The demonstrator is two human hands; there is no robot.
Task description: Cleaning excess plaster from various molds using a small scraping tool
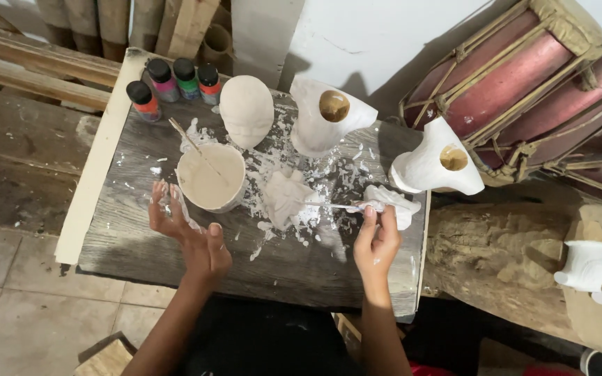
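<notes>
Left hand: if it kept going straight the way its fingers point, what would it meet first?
The left hand is open, fingers aimed up and slightly left. Just ahead and to the right stands the white cup of paste; the fingers would probably brush its left wall, though depth is hard to judge.

White plaster figures (288, 197), grey board (141, 237)

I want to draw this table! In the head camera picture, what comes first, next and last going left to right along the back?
Paint bottles → white head → white bust with a hole → second white bust → red drum.
</notes>
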